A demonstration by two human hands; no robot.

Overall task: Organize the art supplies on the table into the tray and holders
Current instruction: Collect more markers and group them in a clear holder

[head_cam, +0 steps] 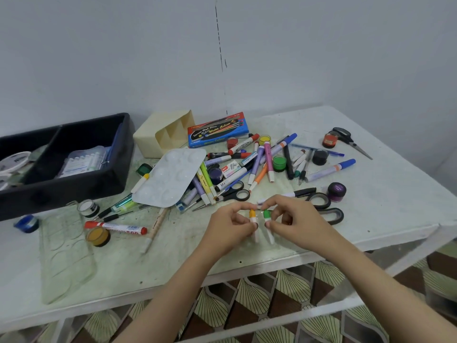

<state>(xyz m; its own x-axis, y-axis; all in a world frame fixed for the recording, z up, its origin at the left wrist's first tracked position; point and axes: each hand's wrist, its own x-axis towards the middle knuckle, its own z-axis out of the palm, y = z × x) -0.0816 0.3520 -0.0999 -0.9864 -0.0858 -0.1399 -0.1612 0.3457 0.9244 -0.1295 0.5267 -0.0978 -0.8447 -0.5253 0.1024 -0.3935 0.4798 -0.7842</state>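
Observation:
My left hand (231, 225) pinches a small white marker with an orange cap (252, 215), held upright above the table's front middle. My right hand (294, 219) pinches a matching white marker with a green cap (266, 215) right beside it. A black tray (74, 157) with a divider stands at the back left and holds a clear case of markers. A cream holder (163, 136) with several compartments lies on its side next to the tray. A heap of markers and pens (259, 162) covers the table's middle.
A white paint palette (170, 177), a blue watercolour box (217, 129), black scissors (235, 194), more scissors (351, 141) at the back right, paint pots such as the green one (279, 163), a red marker (116, 226) and a clear plastic palette (64, 248) lie about.

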